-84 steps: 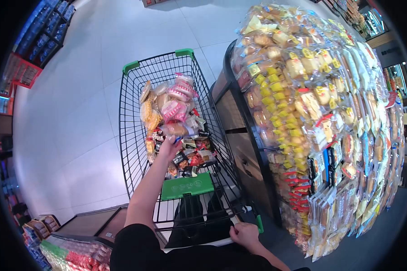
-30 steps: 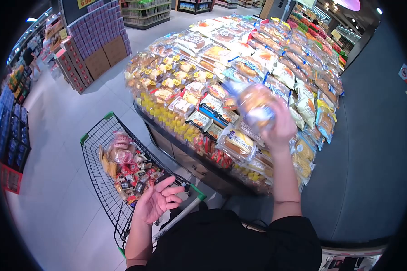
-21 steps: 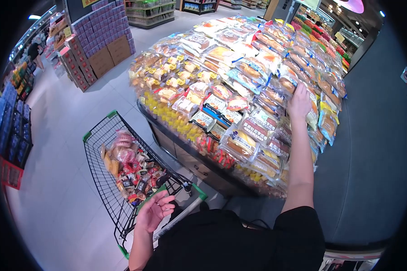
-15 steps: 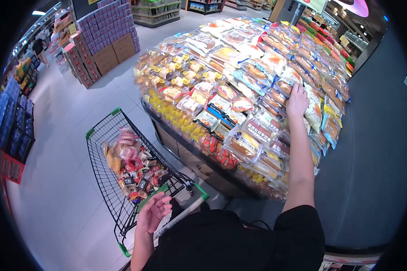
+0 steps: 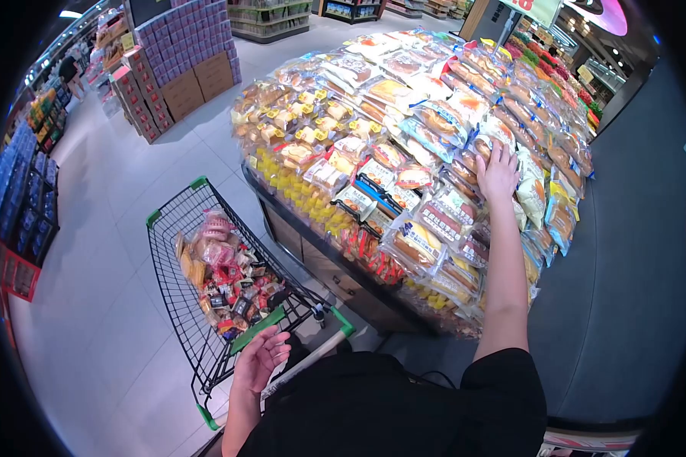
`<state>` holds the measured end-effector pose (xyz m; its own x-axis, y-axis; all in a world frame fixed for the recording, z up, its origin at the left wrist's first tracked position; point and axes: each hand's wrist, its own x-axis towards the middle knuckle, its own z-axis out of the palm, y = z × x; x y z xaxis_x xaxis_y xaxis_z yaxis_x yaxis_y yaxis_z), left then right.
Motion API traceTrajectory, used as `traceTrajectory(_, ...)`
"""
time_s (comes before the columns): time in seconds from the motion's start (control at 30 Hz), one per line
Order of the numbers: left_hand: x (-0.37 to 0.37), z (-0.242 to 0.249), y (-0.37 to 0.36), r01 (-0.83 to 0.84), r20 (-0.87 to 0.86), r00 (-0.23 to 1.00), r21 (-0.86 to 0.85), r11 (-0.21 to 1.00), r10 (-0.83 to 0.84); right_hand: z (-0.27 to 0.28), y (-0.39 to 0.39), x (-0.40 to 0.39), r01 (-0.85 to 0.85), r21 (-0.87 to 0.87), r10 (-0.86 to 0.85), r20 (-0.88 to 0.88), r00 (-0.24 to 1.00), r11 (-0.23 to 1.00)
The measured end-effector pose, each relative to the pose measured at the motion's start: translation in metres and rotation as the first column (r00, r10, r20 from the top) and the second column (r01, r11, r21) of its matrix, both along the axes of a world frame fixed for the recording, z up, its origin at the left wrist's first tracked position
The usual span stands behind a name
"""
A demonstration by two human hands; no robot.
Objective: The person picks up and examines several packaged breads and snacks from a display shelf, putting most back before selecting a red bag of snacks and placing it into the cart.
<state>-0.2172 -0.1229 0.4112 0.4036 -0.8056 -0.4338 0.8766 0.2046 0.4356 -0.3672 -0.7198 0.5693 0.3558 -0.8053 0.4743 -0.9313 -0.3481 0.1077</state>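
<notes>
My right hand lies on the heaped bread display, its fingers stretched and slightly apart over a clear-wrapped bread. A pale green-and-white packet is just right of the hand, and blue-and-white bread bags lie to its left. Below the forearm's left side are brown-and-white bread packets and a clear bag with a long bun. My left hand hovers, palm turned up and fingers loosely bent apart, beside the handle of the shopping cart. Nothing is in it.
Inside the cart are several small wrapped snacks and a pink-and-clear bag. The display's dark edge runs close along the cart. Stacked cartons stand at the back left, near a distant person. A dark floor strip is on the right.
My right hand's fingers have spread out flatter over the bread packets. My left hand has barely moved. The whole view has shifted slightly.
</notes>
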Motion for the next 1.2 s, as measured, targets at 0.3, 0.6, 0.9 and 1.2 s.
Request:
traceTrajectory(0.3, 0.009, -0.004, -0.001, -0.004, 0.050, 0.999, -0.004, 1.000, 0.004, 0.012, 0.166, 0.042, -0.733, -0.151, 0.748, 0.166, 0.643, 0.664)
traceTrajectory(0.6, 0.054, -0.038, 0.033, -0.102, 0.155, 0.986, 0.247, 0.964, 0.065, -0.187, 0.346, 0.050, -0.794, 0.607, 0.915, 0.338, 0.220, -0.033)
traceTrajectory(0.9, 0.141, -0.136, 0.098, -0.076, 0.066, 0.997, 0.618, 0.783, 0.045, -0.236, 0.377, 0.043, -0.536, 0.837, 0.942, 0.086, 0.326, 0.109)
traceTrajectory(1.2, 0.263, -0.327, 0.113, -0.135, -0.073, 0.969, 0.639, 0.757, 0.234, -0.242, 0.377, 0.048, -0.505, 0.853, 0.930, 0.071, 0.361, 0.131)
